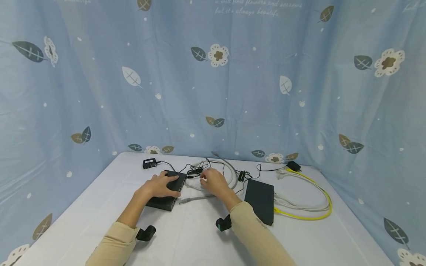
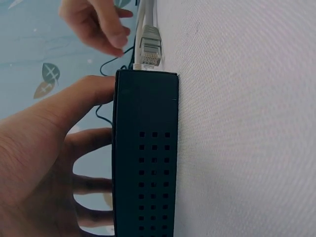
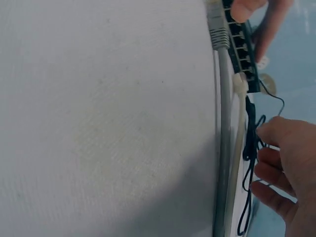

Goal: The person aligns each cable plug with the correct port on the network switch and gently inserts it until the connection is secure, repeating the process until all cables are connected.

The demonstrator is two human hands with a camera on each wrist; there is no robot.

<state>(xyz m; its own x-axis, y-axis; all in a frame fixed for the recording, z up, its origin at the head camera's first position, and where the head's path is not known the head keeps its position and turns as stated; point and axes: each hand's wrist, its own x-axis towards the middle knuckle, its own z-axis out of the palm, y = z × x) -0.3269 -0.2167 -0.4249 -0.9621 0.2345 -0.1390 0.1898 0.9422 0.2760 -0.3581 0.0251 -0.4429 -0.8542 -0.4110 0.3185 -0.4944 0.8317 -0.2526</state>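
Observation:
My left hand rests on top of a black network switch, fingers spread and thumb near its port side. In the left wrist view, thumb and fingers touch the top face of the vented case. Right of the switch, my right hand hovers over the cables with loosely bent fingers and nothing visible between them. A grey network cable lies with its plug in front of the ports. In the right wrist view, a white cable ends at the port row, and a black coiled cord lies beside my fingers.
A second black box lies on the right, with white cables and a yellow cable looping from it. Black power adapters stand at the back left and back right. A patterned blue curtain hangs behind the white table.

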